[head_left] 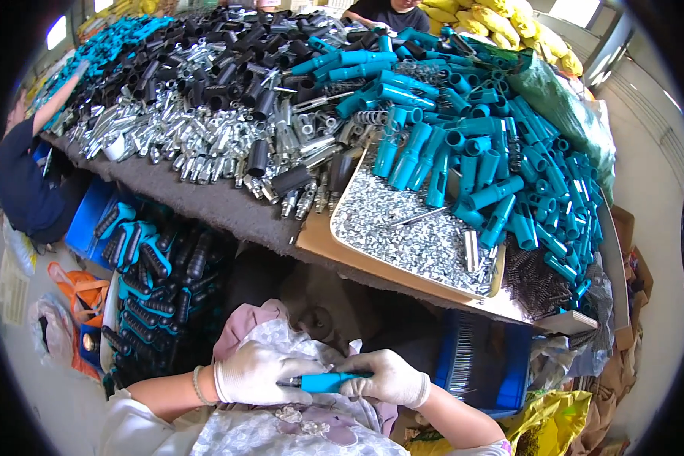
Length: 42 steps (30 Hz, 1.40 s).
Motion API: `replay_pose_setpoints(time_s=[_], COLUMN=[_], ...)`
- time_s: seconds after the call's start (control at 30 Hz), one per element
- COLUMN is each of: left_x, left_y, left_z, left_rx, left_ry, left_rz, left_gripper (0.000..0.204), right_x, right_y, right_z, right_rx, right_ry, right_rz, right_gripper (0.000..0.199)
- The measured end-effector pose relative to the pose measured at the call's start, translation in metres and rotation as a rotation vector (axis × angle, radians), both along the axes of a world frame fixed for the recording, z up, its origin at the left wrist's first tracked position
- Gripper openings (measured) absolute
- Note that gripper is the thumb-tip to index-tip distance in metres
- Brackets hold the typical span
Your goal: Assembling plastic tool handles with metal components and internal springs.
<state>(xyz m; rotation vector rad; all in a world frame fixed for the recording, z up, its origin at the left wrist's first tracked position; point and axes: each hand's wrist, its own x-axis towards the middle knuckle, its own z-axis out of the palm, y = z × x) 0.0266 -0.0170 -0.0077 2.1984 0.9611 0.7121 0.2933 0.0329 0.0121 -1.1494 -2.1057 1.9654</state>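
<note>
Crowded parts bench (228, 209); my gloved left hand (254, 374) and right hand (387, 378) hold a teal handle (328, 381).
Both closed around its ends; it seems light, stiff, slightly slick plastic.

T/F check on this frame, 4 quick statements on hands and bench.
1. Both hands wear white gloves: the left hand and the right hand. True.
2. They hold a yellow handle. False: the teal handle sits between them.
3. The tray holds small silver metal bits. True.
4. The blue bin sits on top of the table. False: it is below the table edge, by the right hand.
</note>
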Motion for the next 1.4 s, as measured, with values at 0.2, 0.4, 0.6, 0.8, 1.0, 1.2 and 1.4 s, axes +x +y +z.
replay_pose_setpoints(time_s=[0.2,0.4,0.6,0.8,1.0,1.2,1.4], left_x=[0.004,0.005,0.019,0.044,0.037,0.031,0.026], left_y=[0.001,0.001,0.007,0.017,0.021,0.011,0.011], left_z=[-0.011,0.001,0.018,-0.005,0.004,0.002,-0.001], left_rx=[0.004,0.037,-0.087,0.028,0.066,0.005,0.032], left_ry=[-0.033,-0.059,0.029,-0.015,0.018,0.014,0.011], left_rz=[0.015,-0.002,-0.047,0.0,0.072,0.159,0.197], left_gripper=[0.046,0.046,0.053,0.047,0.045,0.045,0.042], right_x=[-0.005,-0.001,-0.005,-0.007,0.046,0.06,0.056], right_y=[-0.01,-0.013,-0.006,0.02,0.13,0.176,0.18], right_z=[-0.004,0.002,-0.003,0.023,0.059,0.052,0.055], right_rx=[0.265,0.327,0.021,0.299,1.509,1.469,1.411], right_ry=[0.034,0.055,0.06,-0.017,-0.573,-1.006,-1.051], right_rz=[-0.064,-0.102,-0.049,0.103,-0.426,-0.361,-0.266], right_gripper=[0.047,0.051,0.054,0.044,0.009,0.013,0.017])
